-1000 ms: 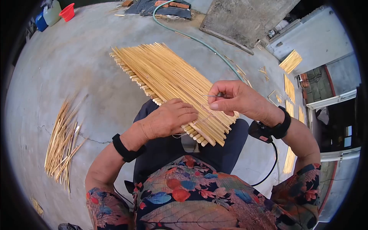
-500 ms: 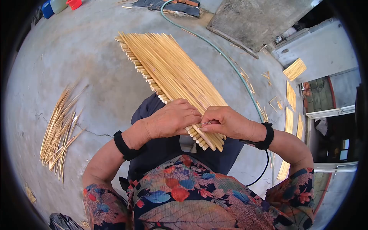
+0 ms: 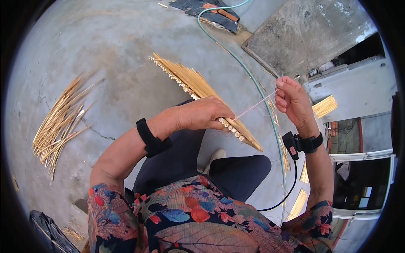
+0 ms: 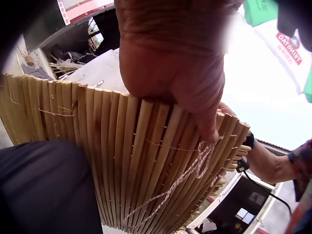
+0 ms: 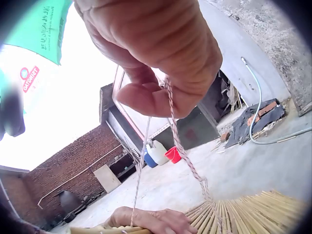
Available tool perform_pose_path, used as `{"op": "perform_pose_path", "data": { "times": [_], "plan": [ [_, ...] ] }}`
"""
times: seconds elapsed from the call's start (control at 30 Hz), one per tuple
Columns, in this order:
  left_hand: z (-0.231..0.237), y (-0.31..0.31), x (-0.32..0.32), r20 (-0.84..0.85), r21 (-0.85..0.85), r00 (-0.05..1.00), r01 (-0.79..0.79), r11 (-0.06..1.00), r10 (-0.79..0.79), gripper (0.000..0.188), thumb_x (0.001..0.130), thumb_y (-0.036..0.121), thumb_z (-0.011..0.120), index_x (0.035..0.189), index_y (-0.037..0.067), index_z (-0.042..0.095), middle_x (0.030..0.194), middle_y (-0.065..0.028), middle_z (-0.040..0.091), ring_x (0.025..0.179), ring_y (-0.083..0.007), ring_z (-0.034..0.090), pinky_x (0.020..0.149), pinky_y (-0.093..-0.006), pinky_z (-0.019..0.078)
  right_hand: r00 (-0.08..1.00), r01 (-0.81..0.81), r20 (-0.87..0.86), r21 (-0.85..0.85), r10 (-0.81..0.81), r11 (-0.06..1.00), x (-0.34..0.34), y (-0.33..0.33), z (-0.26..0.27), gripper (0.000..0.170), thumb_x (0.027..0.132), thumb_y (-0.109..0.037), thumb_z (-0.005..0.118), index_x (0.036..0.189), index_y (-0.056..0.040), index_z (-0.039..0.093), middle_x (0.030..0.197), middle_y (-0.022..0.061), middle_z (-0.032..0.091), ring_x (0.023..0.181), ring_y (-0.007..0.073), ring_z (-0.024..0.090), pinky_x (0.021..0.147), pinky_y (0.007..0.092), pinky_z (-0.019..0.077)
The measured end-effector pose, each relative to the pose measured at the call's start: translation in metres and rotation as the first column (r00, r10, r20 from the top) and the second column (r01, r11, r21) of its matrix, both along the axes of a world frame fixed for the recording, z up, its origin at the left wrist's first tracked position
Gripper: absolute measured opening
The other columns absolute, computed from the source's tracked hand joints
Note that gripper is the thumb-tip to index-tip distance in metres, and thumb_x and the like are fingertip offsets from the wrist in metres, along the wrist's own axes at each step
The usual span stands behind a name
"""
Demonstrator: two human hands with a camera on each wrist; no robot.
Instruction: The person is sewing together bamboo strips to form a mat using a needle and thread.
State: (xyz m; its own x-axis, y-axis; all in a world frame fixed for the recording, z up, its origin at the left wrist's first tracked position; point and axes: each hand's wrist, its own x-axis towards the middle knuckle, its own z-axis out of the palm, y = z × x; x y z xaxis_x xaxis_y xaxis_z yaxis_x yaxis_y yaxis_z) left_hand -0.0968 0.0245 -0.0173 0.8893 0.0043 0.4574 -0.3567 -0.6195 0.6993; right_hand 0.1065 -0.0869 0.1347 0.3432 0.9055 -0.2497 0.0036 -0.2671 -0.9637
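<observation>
A mat of straight, pale yellow reed stalks [image 3: 195,83] is tilted up over the person's lap, cut ends along its left edge. My left hand [image 3: 203,113] grips the mat near its close end, thumb on the underside in the left wrist view. Raised to the right of the mat, my right hand [image 3: 293,101] pinches a red-and-white twisted string [image 3: 256,103], which runs taut down to the mat. In the right wrist view two strands hang from these fingers [image 5: 141,97]. A loop of the string [image 4: 204,158] lies against the mat's underside beside the left thumb.
Loose reeds [image 3: 63,124] lie on the concrete floor at left. A green hose [image 3: 240,63] curves along the right, past bricks [image 3: 228,15] on black sheeting. More reed mats [image 3: 325,106] stand by the right wall. A black bag [image 3: 50,232] sits at lower left.
My right hand went down to the mat's close end, then rose away to the right, drawing the string out. The mat has tipped from lying flat to nearly edge-on, still gripped by my left hand.
</observation>
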Motion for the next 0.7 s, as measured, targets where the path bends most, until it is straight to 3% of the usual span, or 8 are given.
{"op": "perform_pose_path", "data": {
  "times": [0.07,0.13,0.23,0.37,0.43,0.47,0.53,0.7],
  "plan": [
    [0.004,0.003,0.001,-0.026,-0.028,1.0,-0.009,1.0,0.008,0.043,0.075,0.014,0.068,0.116,0.009,0.057,0.112,-0.0076,0.061,0.107,-0.0296,0.051,0.096,-0.0397,0.0364,0.995,-0.006,-0.102,0.09,0.015,0.996,0.026,0.004,0.012,0.009,0.089,-0.014,0.057,0.09,-0.0056,0.052,0.068,-0.0002,0.048,0.052,0.0081,0.044,0.042,0.021,0.0341],
    [0.009,0.006,0.002,-0.166,-0.089,0.985,0.037,0.995,-0.051,0.039,0.078,0.017,0.066,0.116,0.009,0.058,0.111,-0.0076,0.061,0.108,-0.0295,0.051,0.096,-0.0393,0.036,0.974,0.151,-0.206,0.291,-0.092,0.945,0.048,0.008,0.023,0.007,0.091,-0.011,0.055,0.091,-0.004,0.052,0.071,0.0006,0.049,0.059,0.0086,0.045,0.047,0.0209,0.0361],
    [0.007,0.007,0.001,-0.206,-0.049,0.977,0.043,0.998,-0.053,0.038,0.08,0.019,0.065,0.116,0.009,0.057,0.112,-0.0078,0.061,0.108,-0.0296,0.051,0.097,-0.0392,0.0357,0.958,0.223,-0.262,0.419,-0.118,0.88,0.078,0.007,0.046,0.006,0.091,-0.004,0.05,0.096,0.0,0.05,0.072,0.0029,0.049,0.062,0.0091,0.044,0.05,0.0216,0.0354],
    [0.003,0.009,0.0,-0.214,-0.023,0.974,0.074,0.997,-0.077,0.038,0.08,0.021,0.065,0.115,0.009,0.058,0.113,-0.0082,0.06,0.109,-0.0297,0.05,0.097,-0.0394,0.0353,0.977,0.124,-0.215,0.599,0.009,0.791,0.156,-0.001,0.086,0.018,0.089,0.003,0.047,0.108,0.0056,0.047,0.073,0.0049,0.05,0.066,0.0117,0.05,0.055,0.0228,0.0433],
    [0.002,0.01,0.0,-0.254,-0.037,0.964,0.067,0.997,-0.074,0.038,0.08,0.02,0.065,0.115,0.009,0.058,0.113,-0.0089,0.06,0.11,-0.0299,0.049,0.098,-0.0395,0.0348,0.946,0.314,-0.158,0.658,-0.282,0.684,0.182,-0.003,0.11,0.035,0.087,0.008,0.045,0.121,0.0108,0.038,0.076,0.01,0.049,0.076,0.019,0.056,0.074,0.0325,0.0546],
    [0.002,0.01,0.0,-0.254,-0.037,0.964,0.066,0.997,-0.073,0.038,0.08,0.02,0.065,0.115,0.009,0.058,0.113,-0.0089,0.06,0.11,-0.0299,0.049,0.098,-0.0395,0.0348,0.946,0.314,-0.158,0.658,-0.282,0.685,0.186,-0.005,0.12,0.035,0.087,0.008,0.045,0.121,0.0108,0.038,0.076,0.01,0.049,0.076,0.019,0.056,0.074,0.0325,0.0546],
    [-0.002,0.011,-0.001,-0.233,0.002,0.97,0.068,0.998,-0.066,0.04,0.078,0.019,0.067,0.115,0.009,0.058,0.113,-0.0092,0.06,0.11,-0.03,0.049,0.098,-0.0397,0.0344,0.833,0.45,-0.192,0.78,-0.518,0.434,0.195,-0.009,0.138,0.033,0.088,0.008,0.04,0.121,0.0127,0.036,0.083,0.0155,0.048,0.088,0.0291,0.057,0.096,0.0483,0.0479],
    [-0.008,0.009,-0.005,-0.226,-0.012,0.967,0.118,0.993,-0.118,0.041,0.074,0.013,0.068,0.114,0.008,0.058,0.11,-0.0087,0.061,0.108,-0.0303,0.05,0.097,-0.0405,0.0345,0.774,0.234,-0.035,0.943,-0.632,0.234,0.317,-0.082,0.211,0.04,0.083,0.014,0.032,0.122,0.0184,0.028,0.08,0.0223,0.048,0.086,0.0446,0.058,0.09,0.0611,0.0473]
  ]
}}
